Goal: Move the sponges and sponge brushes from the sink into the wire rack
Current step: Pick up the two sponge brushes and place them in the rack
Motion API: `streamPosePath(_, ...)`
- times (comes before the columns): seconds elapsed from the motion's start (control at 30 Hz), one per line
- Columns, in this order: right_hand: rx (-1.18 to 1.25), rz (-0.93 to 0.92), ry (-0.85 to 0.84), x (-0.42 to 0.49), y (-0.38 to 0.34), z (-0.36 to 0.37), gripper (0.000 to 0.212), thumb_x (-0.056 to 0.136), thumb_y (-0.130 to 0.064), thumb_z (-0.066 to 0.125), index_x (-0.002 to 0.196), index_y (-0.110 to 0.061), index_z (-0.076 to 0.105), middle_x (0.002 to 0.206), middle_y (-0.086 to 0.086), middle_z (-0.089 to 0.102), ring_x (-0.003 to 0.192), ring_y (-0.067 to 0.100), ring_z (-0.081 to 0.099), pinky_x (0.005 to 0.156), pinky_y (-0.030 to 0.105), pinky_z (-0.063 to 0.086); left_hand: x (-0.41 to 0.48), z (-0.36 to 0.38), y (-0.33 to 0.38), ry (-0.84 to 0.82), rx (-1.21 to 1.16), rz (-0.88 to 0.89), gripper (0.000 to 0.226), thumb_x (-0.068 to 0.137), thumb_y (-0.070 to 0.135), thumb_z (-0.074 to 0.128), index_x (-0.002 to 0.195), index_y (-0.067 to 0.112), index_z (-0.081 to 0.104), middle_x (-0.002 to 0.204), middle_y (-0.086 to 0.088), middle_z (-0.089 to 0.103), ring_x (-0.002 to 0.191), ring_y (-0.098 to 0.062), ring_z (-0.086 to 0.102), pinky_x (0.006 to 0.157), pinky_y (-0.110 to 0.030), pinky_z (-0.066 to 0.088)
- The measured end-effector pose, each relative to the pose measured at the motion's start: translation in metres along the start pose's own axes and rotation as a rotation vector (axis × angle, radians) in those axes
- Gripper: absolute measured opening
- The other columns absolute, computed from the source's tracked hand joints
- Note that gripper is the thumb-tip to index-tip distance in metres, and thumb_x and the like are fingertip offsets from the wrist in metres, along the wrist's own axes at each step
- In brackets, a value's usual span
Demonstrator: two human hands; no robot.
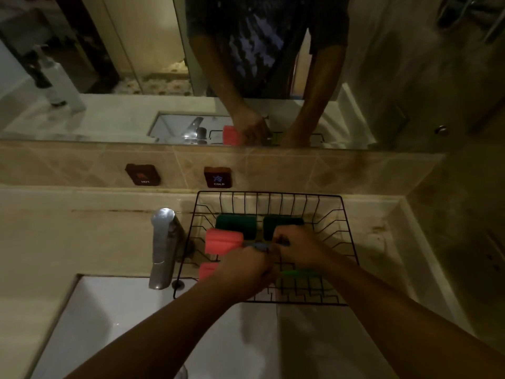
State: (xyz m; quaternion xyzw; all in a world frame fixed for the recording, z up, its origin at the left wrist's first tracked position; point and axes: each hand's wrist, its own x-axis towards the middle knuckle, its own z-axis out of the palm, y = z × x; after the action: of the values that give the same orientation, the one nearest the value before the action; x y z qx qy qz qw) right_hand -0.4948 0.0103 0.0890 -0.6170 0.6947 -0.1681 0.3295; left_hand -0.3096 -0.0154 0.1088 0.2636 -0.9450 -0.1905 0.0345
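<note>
We see two green sponges (236, 225) already in the wire rack (338, 242); both our left hand (243, 269) and right hand (297, 248) grip a pink sponge brush (222, 241) over it. The visible sink (114, 318) looks empty.

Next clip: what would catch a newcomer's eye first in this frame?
Both hands, the left hand and right hand, meet over the black wire rack beside the faucet, gripping a thin blue handle with a bright pink sponge head at its left end. Two dark green sponges lie at the rack's back. Above, the mirror repeats the arms and the pink sponge.
</note>
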Motion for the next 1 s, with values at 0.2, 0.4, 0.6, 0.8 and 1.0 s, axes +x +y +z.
streamPosePath(0.2,-0.037,0.061,-0.050,0.003,0.011,0.031,0.010,0.091,-0.033,0.063,0.089,-0.026,0.055,0.080,-0.011,0.052,0.077,0.010,0.054,0.058,0.021,0.037,0.004,0.021,-0.008,-0.091,0.060,0.084,0.023,0.099,0.030,0.048,0.116,0.019,0.059,0.113,-0.005,0.064,0.089,-0.019,0.065,0.067,-0.030,0.052)
streamPosePath(0.4,-0.036,0.102,-0.038,0.002,0.023,0.042,0.005,0.094,-0.032,0.060,0.094,-0.028,0.057,0.095,-0.002,0.062,0.089,0.018,0.059,0.075,0.035,0.052,0.009,0.037,-0.012,-0.112,0.003,0.050,0.024,0.100,0.030,0.047,0.117,0.019,0.060,0.111,-0.003,0.066,0.090,-0.015,0.065,0.075,-0.029,0.055)
streamPosePath(0.6,-0.085,0.096,-0.014,0.006,0.030,0.048,0.007,0.095,-0.031,0.058,0.100,-0.025,0.059,0.103,0.002,0.064,0.088,0.016,0.056,0.069,0.029,0.043,0.010,0.041,-0.023,-0.107,-0.063,0.029,0.027,0.098,0.025,0.052,0.122,0.017,0.060,0.116,-0.006,0.065,0.097,-0.018,0.064,0.075,-0.020,0.041)
streamPosePath(0.8,-0.108,0.037,0.047,0.006,0.029,0.050,0.011,0.095,-0.031,0.058,0.099,-0.022,0.062,0.103,0.004,0.064,0.092,0.020,0.059,0.073,0.031,0.044,0.010,0.044,-0.024,-0.128,-0.090,0.031,0.032,0.097,0.024,0.054,0.127,0.015,0.058,0.121,-0.007,0.063,0.101,-0.020,0.062,0.076,-0.019,0.037)
streamPosePath(1.0,-0.099,0.011,0.094,0.001,0.027,0.054,0.010,0.095,-0.032,0.058,0.099,-0.024,0.062,0.107,0.001,0.063,0.095,0.018,0.057,0.078,0.029,0.044,0.016,0.048,-0.025,-0.267,-0.091,-0.069,0.029,0.098,0.024,0.054,0.123,0.010,0.060,0.122,-0.008,0.063,0.105,-0.019,0.060,0.078,-0.017,0.037)
